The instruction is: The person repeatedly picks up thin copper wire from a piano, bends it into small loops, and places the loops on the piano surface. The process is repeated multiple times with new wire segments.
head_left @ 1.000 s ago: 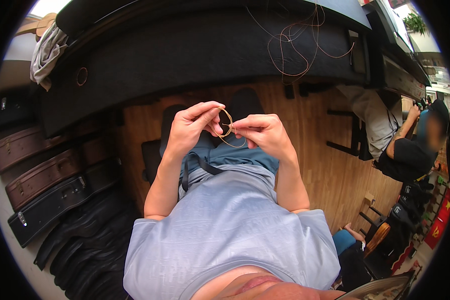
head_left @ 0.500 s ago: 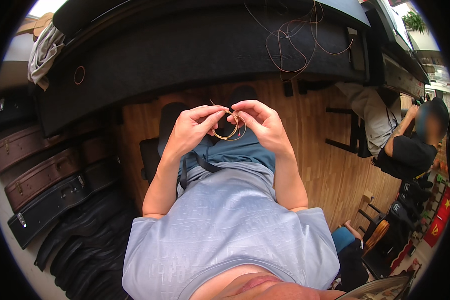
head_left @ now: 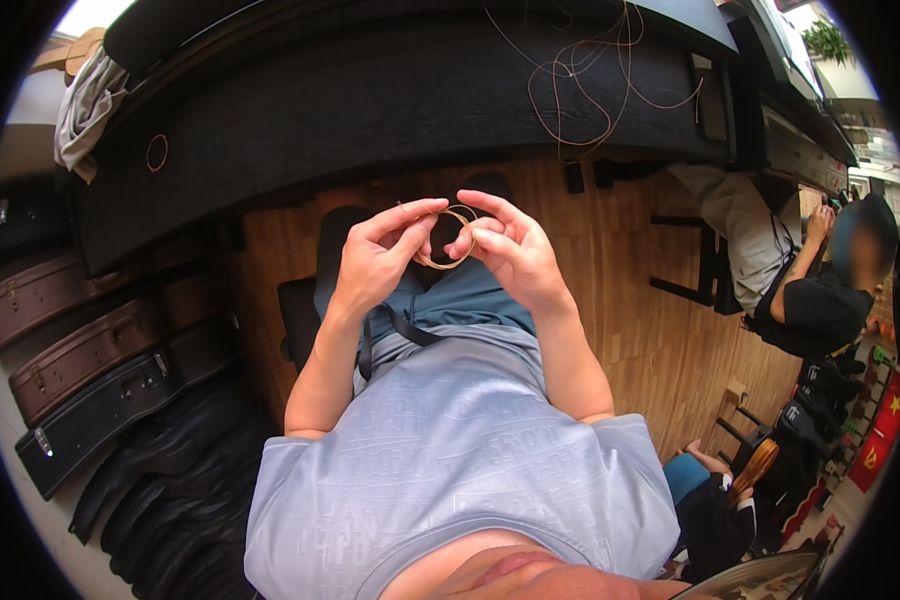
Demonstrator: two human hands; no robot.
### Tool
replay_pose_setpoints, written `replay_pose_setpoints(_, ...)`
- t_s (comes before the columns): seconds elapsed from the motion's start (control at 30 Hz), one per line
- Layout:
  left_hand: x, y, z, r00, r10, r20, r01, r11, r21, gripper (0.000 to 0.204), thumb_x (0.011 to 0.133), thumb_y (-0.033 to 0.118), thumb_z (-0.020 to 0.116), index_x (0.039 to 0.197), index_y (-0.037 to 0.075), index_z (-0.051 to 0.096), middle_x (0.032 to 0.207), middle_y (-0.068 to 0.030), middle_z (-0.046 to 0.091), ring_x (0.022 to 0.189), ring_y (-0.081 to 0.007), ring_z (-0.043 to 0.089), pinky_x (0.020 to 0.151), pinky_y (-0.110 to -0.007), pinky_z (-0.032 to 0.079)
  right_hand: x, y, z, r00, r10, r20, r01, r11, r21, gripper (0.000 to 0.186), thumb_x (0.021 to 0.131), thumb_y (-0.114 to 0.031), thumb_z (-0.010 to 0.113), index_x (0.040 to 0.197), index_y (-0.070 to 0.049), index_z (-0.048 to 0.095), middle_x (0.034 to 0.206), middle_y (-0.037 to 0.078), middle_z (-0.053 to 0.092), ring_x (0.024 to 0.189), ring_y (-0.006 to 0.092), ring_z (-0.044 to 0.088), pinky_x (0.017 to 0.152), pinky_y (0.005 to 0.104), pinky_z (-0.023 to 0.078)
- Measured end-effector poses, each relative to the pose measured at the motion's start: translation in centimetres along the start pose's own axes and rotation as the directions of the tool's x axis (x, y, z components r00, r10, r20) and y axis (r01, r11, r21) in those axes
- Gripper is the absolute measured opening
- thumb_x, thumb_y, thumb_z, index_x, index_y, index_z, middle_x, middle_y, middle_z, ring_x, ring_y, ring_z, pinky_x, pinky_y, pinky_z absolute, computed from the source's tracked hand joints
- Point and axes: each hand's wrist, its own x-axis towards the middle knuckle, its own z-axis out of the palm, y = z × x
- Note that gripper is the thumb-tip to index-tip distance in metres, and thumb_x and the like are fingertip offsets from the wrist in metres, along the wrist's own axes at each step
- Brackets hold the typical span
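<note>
Over my lap, both hands hold a small coil of thin golden string [head_left: 448, 268], which looks like an instrument string. My left hand [head_left: 375, 255] pinches the coil's left side between thumb and fingers. My right hand [head_left: 520, 255] grips the right side between thumb and bent fingers, its index finger stretched out above. Ahead, on the black wooden surface [head_left: 350, 110], lies a small coppery ring of string [head_left: 149, 155] at the left. Loose, tangled strings [head_left: 610, 118] spread over its right part.
Brown and black instrument cases [head_left: 90, 345] stand in a row at my left. A grey cloth [head_left: 90, 115] hangs at the far left. To the right are a dark stool frame [head_left: 705, 265], a seated person in black [head_left: 820, 300] and, lower down, another person [head_left: 715, 515].
The coil has become rounder and tighter, and its loose end with the red tip no longer shows. My right hand has shifted slightly left, its index finger now raised and straighter.
</note>
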Motion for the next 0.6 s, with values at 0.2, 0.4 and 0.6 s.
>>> replay_pose_setpoints(0.2, 0.1, 0.2, -0.5, 0.995, 0.084, 0.053, -0.084, 0.996, -0.006, 0.025, 0.098, 0.004, 0.061, 0.121, 0.000, 0.069, 0.091, -0.0033, 0.067, 0.075, -0.0074, 0.061, 0.069, -0.023, 0.052, -0.1, 0.1, -0.9, 0.996, 0.084, 0.024, -0.085, 0.995, 0.049, 0.028, 0.097, -0.010, 0.064, 0.121, 0.004, 0.063, 0.098, 0.014, 0.070, 0.094, 0.0225, 0.069, 0.091, 0.0374, 0.055)
replay_pose_setpoints(0.4, 0.8, -0.3, -0.7, 0.945, 0.325, 0.027, -0.324, 0.929, 0.179, 0.023, 0.092, 0.001, 0.068, 0.115, 0.002, 0.073, 0.103, -0.0077, 0.068, 0.083, -0.0127, 0.066, 0.074, -0.024, 0.054, 0.1, 0.2, -0.9, 0.994, 0.112, 0.016, -0.113, 0.989, 0.096, 0.025, 0.097, -0.010, 0.063, 0.118, 0.004, 0.066, 0.100, 0.015, 0.070, 0.095, 0.0234, 0.069, 0.092, 0.0372, 0.056)
replay_pose_setpoints(0.6, 0.8, -0.7, -0.7, 0.887, 0.454, -0.085, -0.416, 0.865, 0.280, 0.022, 0.081, -0.002, 0.077, 0.103, 0.004, 0.077, 0.099, -0.0079, 0.070, 0.087, -0.0149, 0.068, 0.074, -0.025, 0.055, 0.2, 0.1, -0.5, 0.985, 0.172, -0.002, -0.171, 0.983, 0.067, 0.023, 0.098, -0.009, 0.064, 0.116, 0.004, 0.066, 0.105, 0.013, 0.070, 0.097, 0.0235, 0.070, 0.083, 0.0403, 0.061)
